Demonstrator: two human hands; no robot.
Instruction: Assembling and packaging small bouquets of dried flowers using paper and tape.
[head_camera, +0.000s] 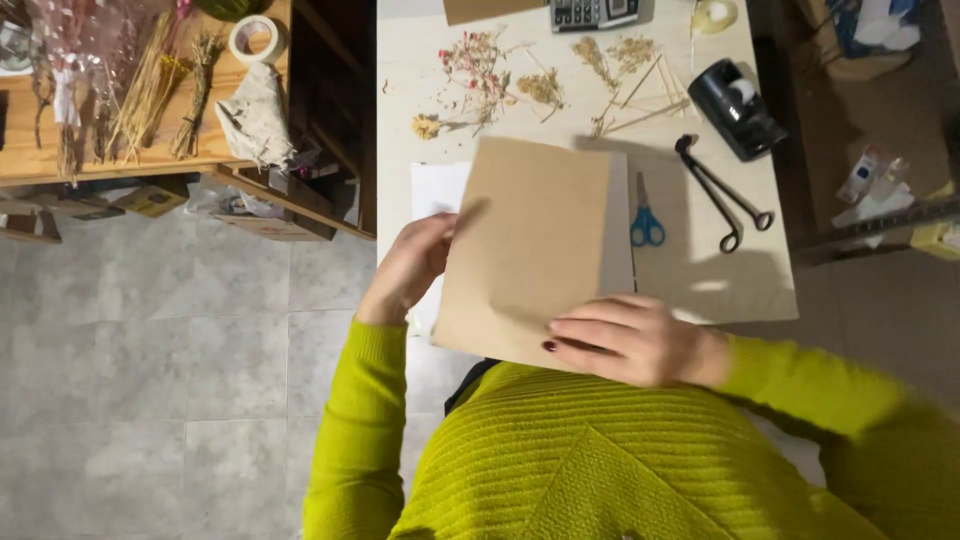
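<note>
Brown card (525, 245) sits between left hand (412, 265) and right hand (625, 338).

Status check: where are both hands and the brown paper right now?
Left hand grips brown paper at its left edge. Right hand flat on its lower right corner. Blue scissors and black tongs lie just right, clear of it.

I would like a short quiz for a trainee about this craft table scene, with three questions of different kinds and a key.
1. True or false: both hands touch the brown paper sheet.
2. Which tool lies just right of the sheet? A) blue-handled scissors B) hammer C) paintbrush
3. Fill in: the dried flowers lie on the table ____ the sheet, as the head view shows it.

Key
1. True: the left hand holds its left edge, the right hand presses its lower corner.
2. A, the blue-handled scissors.
3. above
</note>
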